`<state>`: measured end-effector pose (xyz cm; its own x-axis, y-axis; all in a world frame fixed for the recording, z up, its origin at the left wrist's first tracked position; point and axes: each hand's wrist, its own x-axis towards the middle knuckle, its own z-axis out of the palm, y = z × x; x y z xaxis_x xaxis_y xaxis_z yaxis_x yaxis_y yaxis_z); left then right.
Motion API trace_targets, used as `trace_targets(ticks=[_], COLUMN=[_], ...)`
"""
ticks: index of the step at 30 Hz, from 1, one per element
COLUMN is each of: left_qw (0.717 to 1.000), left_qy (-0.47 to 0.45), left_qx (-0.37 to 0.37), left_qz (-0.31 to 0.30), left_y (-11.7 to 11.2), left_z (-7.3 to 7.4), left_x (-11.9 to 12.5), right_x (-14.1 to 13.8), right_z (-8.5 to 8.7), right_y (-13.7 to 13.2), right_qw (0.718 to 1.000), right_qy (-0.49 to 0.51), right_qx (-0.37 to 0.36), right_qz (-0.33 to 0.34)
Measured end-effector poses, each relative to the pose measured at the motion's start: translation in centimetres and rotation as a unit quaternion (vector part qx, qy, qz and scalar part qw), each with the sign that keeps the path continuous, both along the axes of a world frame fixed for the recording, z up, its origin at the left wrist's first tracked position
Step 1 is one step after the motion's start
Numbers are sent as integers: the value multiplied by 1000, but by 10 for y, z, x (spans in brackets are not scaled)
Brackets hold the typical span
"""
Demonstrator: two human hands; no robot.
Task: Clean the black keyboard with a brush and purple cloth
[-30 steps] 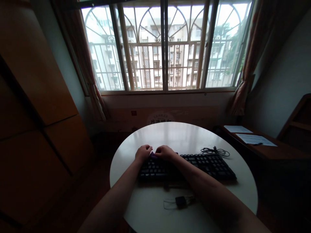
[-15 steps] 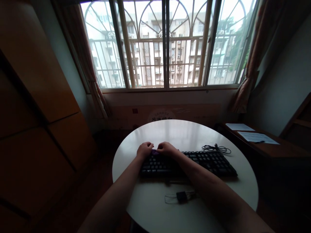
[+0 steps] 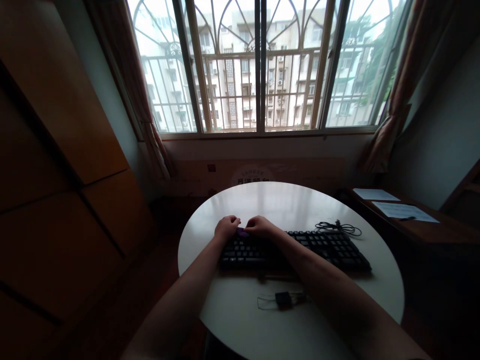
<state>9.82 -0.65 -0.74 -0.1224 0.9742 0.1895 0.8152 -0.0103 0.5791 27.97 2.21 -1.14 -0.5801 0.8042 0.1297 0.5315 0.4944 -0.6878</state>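
Both arms are reaching up from the lower edge, hands meeting just left of frame centre. Left hand (image 3: 227, 228) is curling, fingers bent inward, beside a small purple piece (image 3: 242, 232); cannot tell whether it is gripping it. Right hand (image 3: 259, 227) is closing, thumb and fingertips pinching at the purple piece's right side. That piece is sitting between the two hands, over the upper left part of a black keyboard (image 3: 333, 250); its shape is too small to read. Keyboard is lying across the middle of a round white table (image 3: 228, 305), the right forearm crossing over it. Coiled black cable (image 3: 339, 228) is resting behind the keyboard, right of centre. Narrow item (image 3: 279, 278), dim, is lying just below the keyboard. Dark square object (image 3: 283, 300) with thin wire loops is lying at lower centre, near the right forearm. Far right: paper sheets (image 3: 405, 211) are lying on a brown surface, a dark pen-like item (image 3: 407, 218) resting on the nearer one. Barred window (image 3: 243, 90) is filling the upper frame.
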Motion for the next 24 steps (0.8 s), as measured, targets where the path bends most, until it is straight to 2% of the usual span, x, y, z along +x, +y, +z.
trace_targets(ticks=[7,13,24], left_qw=[1000,1000,1000], left_qy=[-3,-4,-5], left_qx=[-1,1,0], left_qz=[-2,-6,-3], left_y=[1,2,3], left_z=[0,-1,-2], left_x=[-2,-2,-4], right_x=[2,6,2], right_z=[0,1,4], right_y=[-1,-5,-11], right_qw=[1000,996,999], right_qy=[9,43,-1], right_qx=[-6,-14,52], right_qz=[6,79,-17])
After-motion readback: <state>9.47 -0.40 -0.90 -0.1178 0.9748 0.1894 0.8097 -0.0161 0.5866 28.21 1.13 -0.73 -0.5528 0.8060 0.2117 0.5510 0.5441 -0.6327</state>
